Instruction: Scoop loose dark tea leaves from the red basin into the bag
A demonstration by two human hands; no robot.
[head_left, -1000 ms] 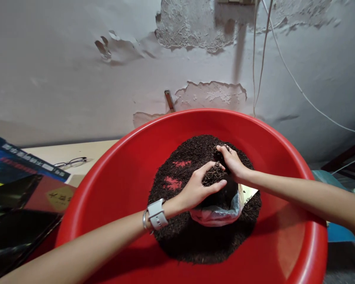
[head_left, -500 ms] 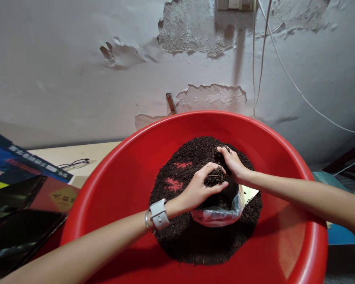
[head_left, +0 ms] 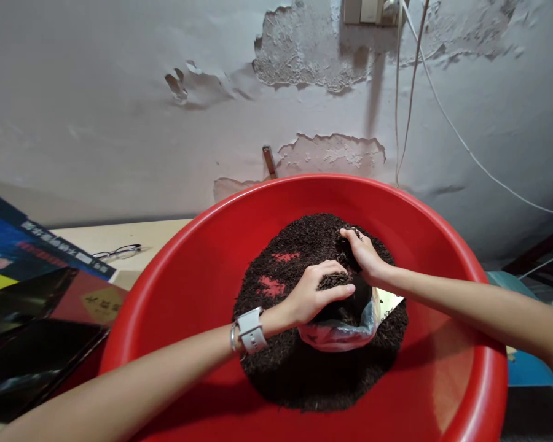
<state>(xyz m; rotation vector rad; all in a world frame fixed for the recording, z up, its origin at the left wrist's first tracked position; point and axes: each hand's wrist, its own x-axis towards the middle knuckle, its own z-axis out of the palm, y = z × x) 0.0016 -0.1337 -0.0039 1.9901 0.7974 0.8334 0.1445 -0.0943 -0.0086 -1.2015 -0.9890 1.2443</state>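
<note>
Dark, dry loose leaves that look like tea lie spread over the bottom of a big red plastic tub. Among them stands an open plastic bag, its clear rim folded out. My left hand, with a pale watch on the wrist, is curled around a clump of tea leaves just above the bag's mouth. Behind the bag's far rim, my right hand has its fingers bent around more tea leaves. Both hands partly hide the bag's opening, which is dark inside.
A pale yellow card or label shows beside the bag. Left of the tub are eyeglasses on a light tabletop and several printed boxes. A peeling wall with hanging cables rises behind. A blue surface lies right.
My left hand has turned more palm-down and dipped slightly, so less of its tea leaves shows. The right hand stays nearly in place. The whole view has shifted slightly.
</note>
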